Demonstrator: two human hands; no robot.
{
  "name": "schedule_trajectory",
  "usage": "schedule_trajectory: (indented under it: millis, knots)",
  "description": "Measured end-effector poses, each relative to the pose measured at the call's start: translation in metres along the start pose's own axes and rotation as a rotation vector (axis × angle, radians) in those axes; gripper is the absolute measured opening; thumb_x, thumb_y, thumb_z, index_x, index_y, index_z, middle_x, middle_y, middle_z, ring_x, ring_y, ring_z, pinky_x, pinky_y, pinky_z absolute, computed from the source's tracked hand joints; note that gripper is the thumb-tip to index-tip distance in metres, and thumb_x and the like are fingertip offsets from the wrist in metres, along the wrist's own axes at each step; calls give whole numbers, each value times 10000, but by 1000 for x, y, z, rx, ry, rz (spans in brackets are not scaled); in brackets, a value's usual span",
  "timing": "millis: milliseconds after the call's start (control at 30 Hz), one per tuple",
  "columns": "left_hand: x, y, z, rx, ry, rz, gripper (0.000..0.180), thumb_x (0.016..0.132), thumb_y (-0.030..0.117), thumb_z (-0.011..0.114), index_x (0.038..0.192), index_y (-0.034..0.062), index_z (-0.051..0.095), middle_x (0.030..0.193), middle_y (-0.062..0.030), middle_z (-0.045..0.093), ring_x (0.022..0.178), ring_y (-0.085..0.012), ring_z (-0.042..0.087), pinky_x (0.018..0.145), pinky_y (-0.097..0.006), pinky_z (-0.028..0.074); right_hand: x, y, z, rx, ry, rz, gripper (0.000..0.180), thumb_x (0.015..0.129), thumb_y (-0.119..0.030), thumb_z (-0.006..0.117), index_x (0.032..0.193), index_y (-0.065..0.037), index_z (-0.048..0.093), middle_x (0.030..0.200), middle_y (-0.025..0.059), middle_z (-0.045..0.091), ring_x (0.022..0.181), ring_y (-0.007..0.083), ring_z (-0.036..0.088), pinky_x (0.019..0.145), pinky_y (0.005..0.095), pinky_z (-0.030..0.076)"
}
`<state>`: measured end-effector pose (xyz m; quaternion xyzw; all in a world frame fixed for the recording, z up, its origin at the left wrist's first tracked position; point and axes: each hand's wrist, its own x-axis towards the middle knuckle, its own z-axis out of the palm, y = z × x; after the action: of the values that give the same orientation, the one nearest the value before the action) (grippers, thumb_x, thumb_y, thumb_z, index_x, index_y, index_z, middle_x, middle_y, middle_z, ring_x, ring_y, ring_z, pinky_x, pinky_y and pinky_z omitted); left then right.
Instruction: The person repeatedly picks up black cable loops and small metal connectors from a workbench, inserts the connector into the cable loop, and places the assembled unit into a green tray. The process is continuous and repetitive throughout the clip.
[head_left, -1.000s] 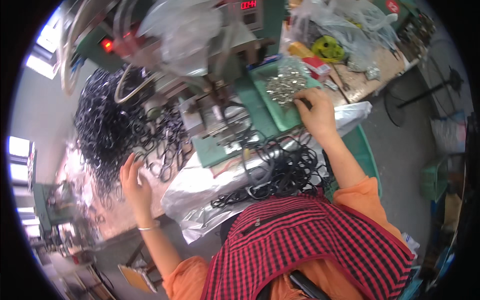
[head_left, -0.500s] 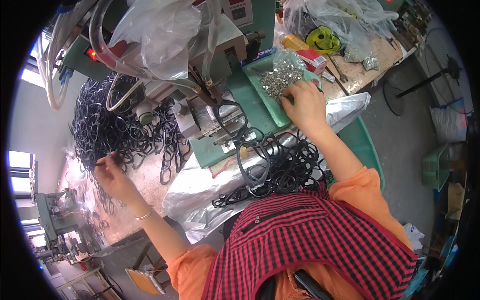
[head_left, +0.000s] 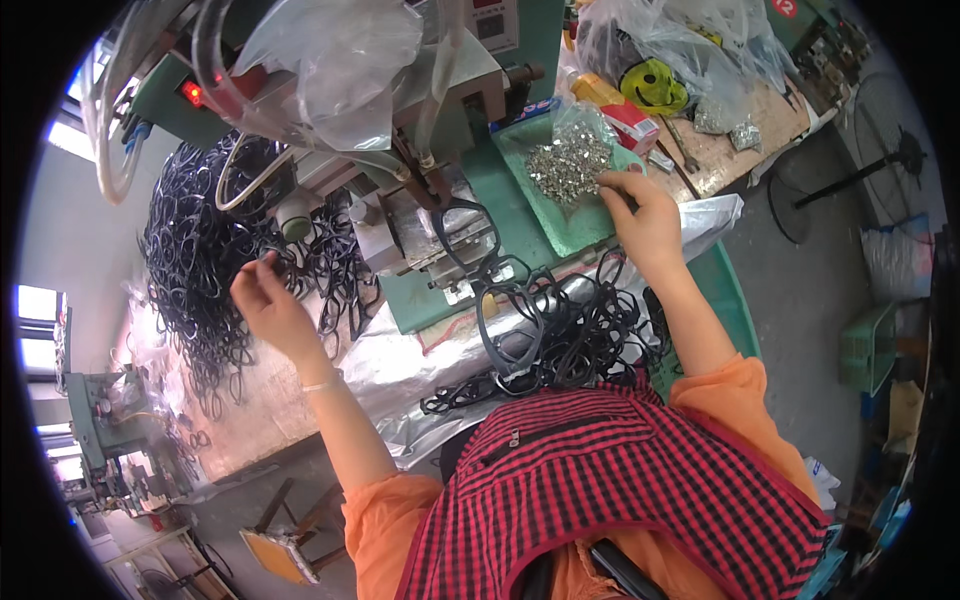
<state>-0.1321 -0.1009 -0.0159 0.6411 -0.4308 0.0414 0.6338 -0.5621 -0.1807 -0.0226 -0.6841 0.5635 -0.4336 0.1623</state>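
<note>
Head view: right hand (head_left: 645,218) is by the edge of the little metal pieces (head_left: 568,168) in the green tray (head_left: 575,235), fingertips close together, can't tell if they hold one. I'd pinch lightly, one at a time. Left hand (head_left: 272,307) has curled fingers near the black loops (head_left: 195,240) heaped on the counter (head_left: 255,420), grip unclear. Those look tangle-prone, so ease, don't yank.

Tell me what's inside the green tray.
Small silvery pieces are heaped inside the green tray, with clear plastic at its far end. The heap covers whatever lies beneath.
</note>
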Motion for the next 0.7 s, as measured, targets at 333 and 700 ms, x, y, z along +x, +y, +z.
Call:
schedule_trajectory:
  millis: [333, 700]
  knots:
    - [-64, 195, 7, -440, -264, 421, 104, 1056, 41, 482, 1066, -38, 549, 1099, -256, 652, 887, -300, 656, 784, -403, 591, 20, -29, 13, 370, -203, 244, 132, 899, -69, 735, 1020, -14, 738, 876, 33, 725, 797, 99, 653, 762, 260, 513]
    - [-70, 155, -15, -917, -345, -237, 168, 1035, 50, 517, 1201, 67, 529, 1106, -131, 605, 951, -199, 619, 749, -348, 570, 13, -127, 59, 877, -138, -107, 301, 821, 21, 780, 1068, -19, 612, 1043, 39, 661, 960, 129, 623, 903, 280, 483]
